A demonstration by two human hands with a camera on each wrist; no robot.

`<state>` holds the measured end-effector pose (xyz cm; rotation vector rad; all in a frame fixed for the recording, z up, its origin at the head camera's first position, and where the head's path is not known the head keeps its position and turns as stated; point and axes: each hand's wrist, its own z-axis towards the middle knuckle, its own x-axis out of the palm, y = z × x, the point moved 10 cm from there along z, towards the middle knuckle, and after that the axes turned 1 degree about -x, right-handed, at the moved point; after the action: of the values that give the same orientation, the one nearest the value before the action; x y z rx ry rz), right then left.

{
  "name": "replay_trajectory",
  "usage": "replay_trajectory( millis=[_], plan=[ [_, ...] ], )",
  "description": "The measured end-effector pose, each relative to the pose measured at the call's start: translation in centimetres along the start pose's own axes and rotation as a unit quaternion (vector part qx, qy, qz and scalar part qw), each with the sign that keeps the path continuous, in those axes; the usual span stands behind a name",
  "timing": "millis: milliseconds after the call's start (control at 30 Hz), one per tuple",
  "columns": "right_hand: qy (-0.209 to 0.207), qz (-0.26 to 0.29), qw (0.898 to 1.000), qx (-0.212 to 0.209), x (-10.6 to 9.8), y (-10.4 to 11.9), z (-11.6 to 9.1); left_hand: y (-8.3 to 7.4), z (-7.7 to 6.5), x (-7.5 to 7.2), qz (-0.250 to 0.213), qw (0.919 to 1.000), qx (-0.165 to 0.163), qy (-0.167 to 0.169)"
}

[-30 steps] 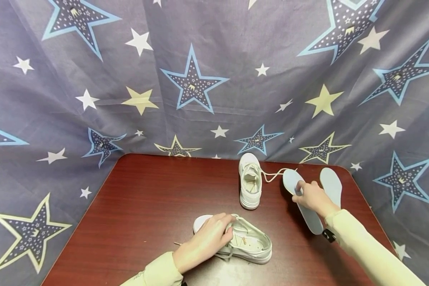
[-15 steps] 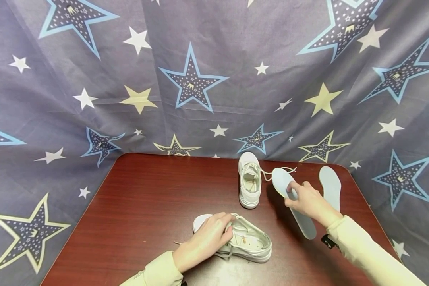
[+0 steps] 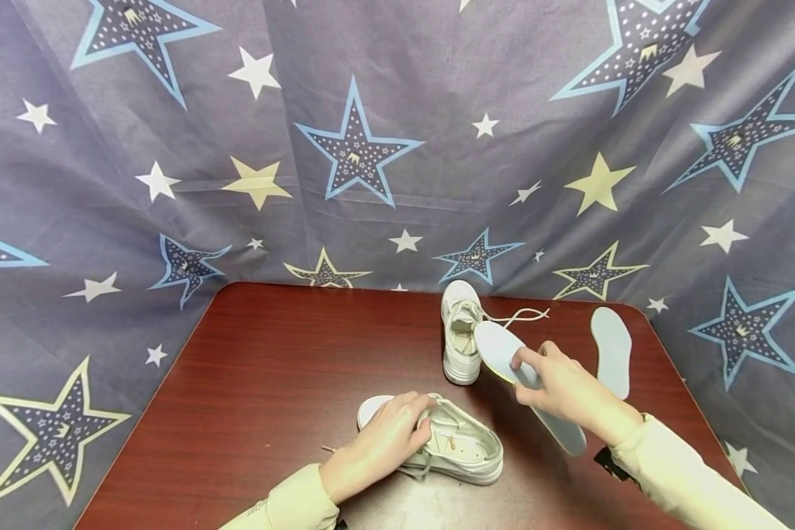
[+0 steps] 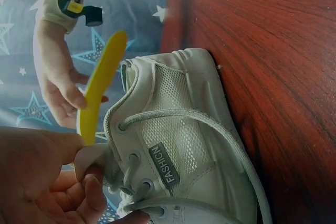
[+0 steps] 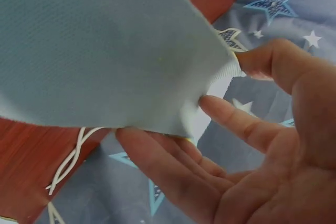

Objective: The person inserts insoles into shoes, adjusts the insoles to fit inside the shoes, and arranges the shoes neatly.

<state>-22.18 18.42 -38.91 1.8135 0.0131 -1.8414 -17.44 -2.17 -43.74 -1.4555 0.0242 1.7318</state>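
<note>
Left hand (image 3: 384, 442): pinches the tongue (image 4: 97, 160) of the near shoe (image 3: 457, 445), lower centre, seemingly to steady it and hold its mouth open.
Right hand (image 3: 570, 386): apart from the left, grips the pale insole (image 3: 506, 357), right of centre, by its edges, apparently leaving both ends free.
Spare insole (image 3: 612, 350): flat on the surface (image 3: 291, 353) at right, probably kept within reach.
Other shoe (image 3: 462, 331): upright above centre.

The left hand (image 3: 380, 442), back upward, pinches between thumb (image 4: 47, 150) and curled fingers (image 4: 93, 198), left forearm (image 3: 290, 500) running behind it and leftward. Well to its right, the right hand (image 3: 566, 384) grips, index finger (image 5: 241, 123) between thumb and remaining fingers (image 5: 163, 165); the right forearm (image 3: 689, 471) stretches behind, rightward.
</note>
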Motion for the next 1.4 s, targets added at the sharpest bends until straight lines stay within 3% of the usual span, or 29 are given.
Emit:
replay_trajectory(
  millis=[433,700,900,1400],
  plan=[
    [0.028,-0.002,0.997,-0.067,0.1,3.8,-2.3,0.0,0.0,-0.1,-0.002,1.0,-0.006,-0.001],
    [0.069,0.001,0.991,-0.116,0.7,5.5,-3.1,-0.1,0.1,-0.1,-0.002,1.0,-0.003,0.0],
    [0.106,0.003,0.986,-0.126,1.5,6.2,-3.5,-0.1,0.1,-0.1,-0.002,1.0,-0.002,0.0],
    [0.122,-0.01,0.978,-0.168,2.6,7.2,-4.3,0.1,0.1,-0.1,-0.006,1.0,-0.005,0.0]
  ],
)
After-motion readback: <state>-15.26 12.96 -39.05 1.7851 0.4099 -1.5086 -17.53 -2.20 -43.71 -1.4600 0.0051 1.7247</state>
